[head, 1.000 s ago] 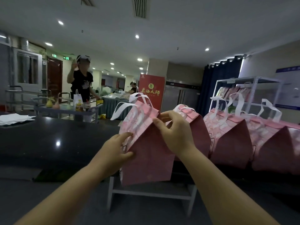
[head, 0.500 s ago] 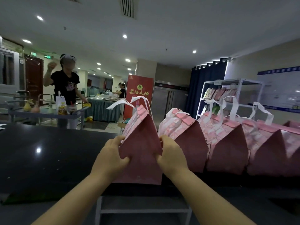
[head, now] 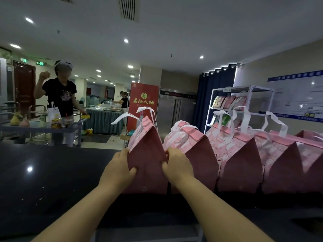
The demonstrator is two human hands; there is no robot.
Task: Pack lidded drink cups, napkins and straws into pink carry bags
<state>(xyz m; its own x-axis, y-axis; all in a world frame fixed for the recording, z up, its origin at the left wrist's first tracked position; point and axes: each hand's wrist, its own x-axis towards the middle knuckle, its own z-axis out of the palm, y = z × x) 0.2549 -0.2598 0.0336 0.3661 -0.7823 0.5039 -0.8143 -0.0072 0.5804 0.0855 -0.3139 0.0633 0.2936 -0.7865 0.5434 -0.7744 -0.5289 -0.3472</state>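
A pink carry bag (head: pixel 147 159) with white handles stands upright on the black counter (head: pixel 52 177), its top folded shut. My left hand (head: pixel 120 169) grips its left edge and my right hand (head: pixel 176 164) grips its right edge. Several more closed pink bags (head: pixel 244 159) stand in a row touching it on the right. No cups, napkins or straws are visible; the bags hide their contents.
A person in a black shirt (head: pixel 60 95) stands behind a metal cart (head: pixel 43 127) at the back left. A red banner (head: pixel 143 103) and a white shelf rack (head: pixel 244 102) stand behind the bags. A white stool frame (head: pixel 199 233) shows below the counter edge.
The bag was tilted and held off the counter; now it stands upright at the left end of the row. Both hands shifted from its top to its side edges.
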